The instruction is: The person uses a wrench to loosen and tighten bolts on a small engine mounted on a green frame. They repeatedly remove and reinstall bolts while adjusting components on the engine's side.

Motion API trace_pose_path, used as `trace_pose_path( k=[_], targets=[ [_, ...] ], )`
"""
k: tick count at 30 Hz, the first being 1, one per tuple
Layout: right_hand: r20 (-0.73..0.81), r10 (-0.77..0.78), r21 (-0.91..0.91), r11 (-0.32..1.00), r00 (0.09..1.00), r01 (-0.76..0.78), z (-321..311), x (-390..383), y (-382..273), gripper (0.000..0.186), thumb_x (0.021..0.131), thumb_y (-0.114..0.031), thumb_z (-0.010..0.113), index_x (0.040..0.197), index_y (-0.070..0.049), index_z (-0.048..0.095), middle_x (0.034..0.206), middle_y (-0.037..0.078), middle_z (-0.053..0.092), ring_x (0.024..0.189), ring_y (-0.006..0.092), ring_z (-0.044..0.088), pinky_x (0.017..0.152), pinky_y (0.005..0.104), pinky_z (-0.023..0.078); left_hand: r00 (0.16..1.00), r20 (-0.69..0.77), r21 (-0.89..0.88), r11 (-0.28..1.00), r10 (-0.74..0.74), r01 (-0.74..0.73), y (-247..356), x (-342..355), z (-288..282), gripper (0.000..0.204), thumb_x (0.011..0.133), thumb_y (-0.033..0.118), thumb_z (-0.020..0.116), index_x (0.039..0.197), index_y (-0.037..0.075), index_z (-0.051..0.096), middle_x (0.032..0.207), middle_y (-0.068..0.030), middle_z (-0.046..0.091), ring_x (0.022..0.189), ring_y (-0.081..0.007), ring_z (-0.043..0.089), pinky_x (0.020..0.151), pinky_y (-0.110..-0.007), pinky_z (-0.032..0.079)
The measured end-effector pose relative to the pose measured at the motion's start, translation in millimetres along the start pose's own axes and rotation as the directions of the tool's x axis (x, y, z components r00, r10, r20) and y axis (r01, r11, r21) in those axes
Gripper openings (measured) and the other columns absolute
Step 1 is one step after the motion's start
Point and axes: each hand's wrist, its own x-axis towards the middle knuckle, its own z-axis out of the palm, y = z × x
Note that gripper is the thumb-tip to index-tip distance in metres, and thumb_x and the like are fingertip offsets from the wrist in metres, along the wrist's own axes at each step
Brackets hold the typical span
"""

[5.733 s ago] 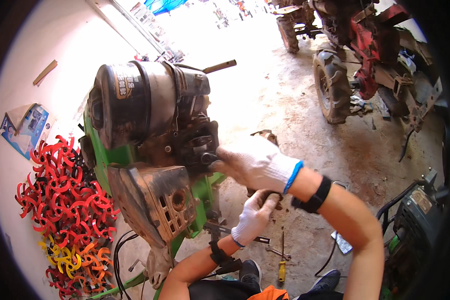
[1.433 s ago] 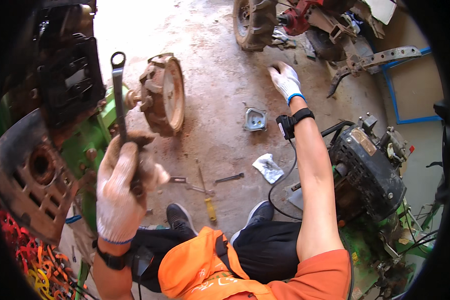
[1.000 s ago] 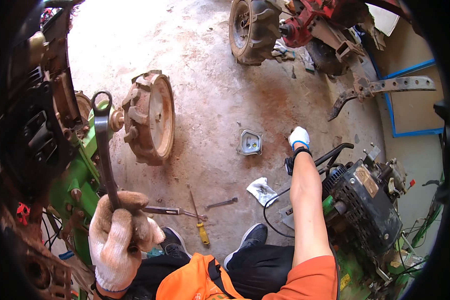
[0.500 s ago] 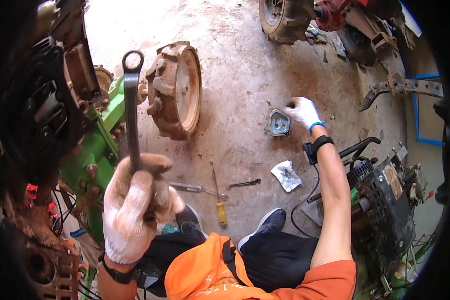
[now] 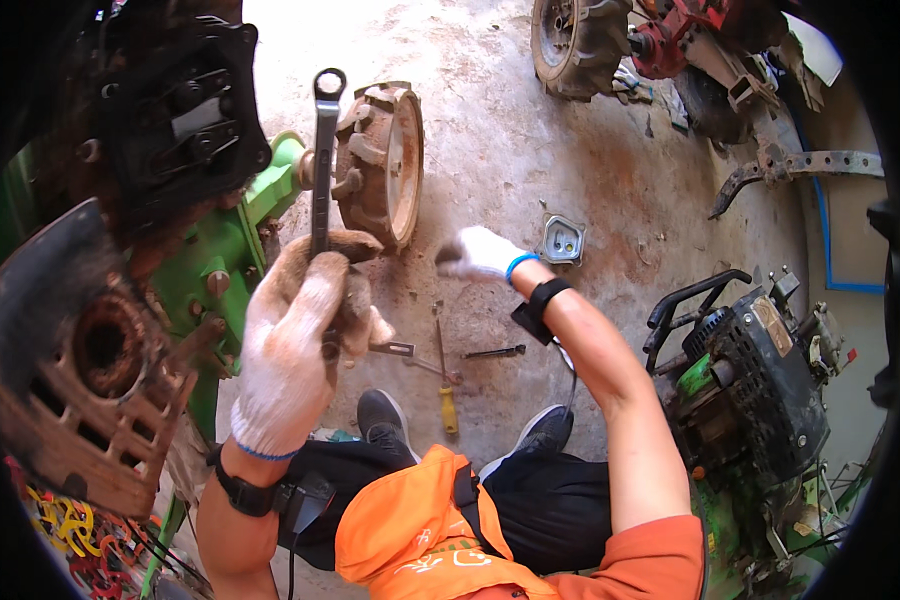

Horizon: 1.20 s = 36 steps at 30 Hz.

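- Wrench (image 5: 322,150): long metal ring spanner, held nearly upright, ring end at 12 o'clock, its lower shaft clenched in the left hand (image 5: 295,345), which wears a dirty white work glove
- Right hand (image 5: 478,254), also gloved in white with a blue cuff, hangs over the concrete floor (image 5: 490,140) with fingers curled loosely, grasping nothing; a dark band sits on the wrist just behind it
- Small grey metal cover plate (image 5: 562,240) lies on the floor just beside the right hand, at its 3 o'clock
- Rusty lugged iron wheel (image 5: 380,165) stands on edge just at 3 o'clock of the wrench, joined to the green machine frame (image 5: 220,260)
- Black engine block (image 5: 175,120) sits at 9 o'clock of the wrench, above a rusty perforated guard (image 5: 80,380)
- Yellow-handled screwdriver (image 5: 446,385) and a few small dark tools lie on the floor between the two hands, near the black shoes
- Second black engine (image 5: 760,390) stands at 4 o'clock of the right forearm
- Red machine with a rubber tyre (image 5: 570,40) is at 1 o'clock, well apart
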Motion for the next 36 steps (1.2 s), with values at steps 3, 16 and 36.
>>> trace_pose_path(
  k=[3,16,36],
  targets=[
    [-0.081,-0.091,0.392,0.913,0.992,0.116,-91,-15,-58,0.046,0.109,-0.043,0.072,0.134,-0.005,0.081,0.114,0.016,0.086,0.1,0.0224,0.079,0.093,0.0379,0.062,0.997,-0.042,0.083,0.995,0.059,-0.055,-6,9,4,0.025,0.12,0.019,0.057,0.133,0.002,0.07,0.081,0.0005,0.06,0.063,-0.011,0.054,0.07,-0.031,0.055],
    [-0.733,-0.073,0.525,0.571,0.676,0.631,-150,-33,-217,0.027,0.119,-0.012,0.057,0.141,0.001,0.067,0.118,0.007,0.072,0.092,0.0115,0.065,0.088,0.0292,0.059,0.869,-0.037,0.507,0.758,0.494,-0.41,-36,59,4,0.04,0.114,0.024,0.068,0.148,0.003,0.067,0.123,-0.0179,0.078,0.11,-0.0262,0.076,0.099,-0.041,0.059],
    [-0.6,-0.59,-0.201,0.765,0.541,0.612,-191,-37,-225,0.039,0.11,-0.04,0.067,0.097,-0.004,0.075,0.08,0.021,0.07,0.078,0.0418,0.073,0.075,0.0506,0.059,0.965,0.002,0.601,0.771,0.263,-0.211,-27,55,-1,0.036,0.112,0.018,0.071,0.141,-0.004,0.068,0.124,-0.0124,0.079,0.113,-0.0178,0.072,0.104,-0.036,0.057]
  ],
)
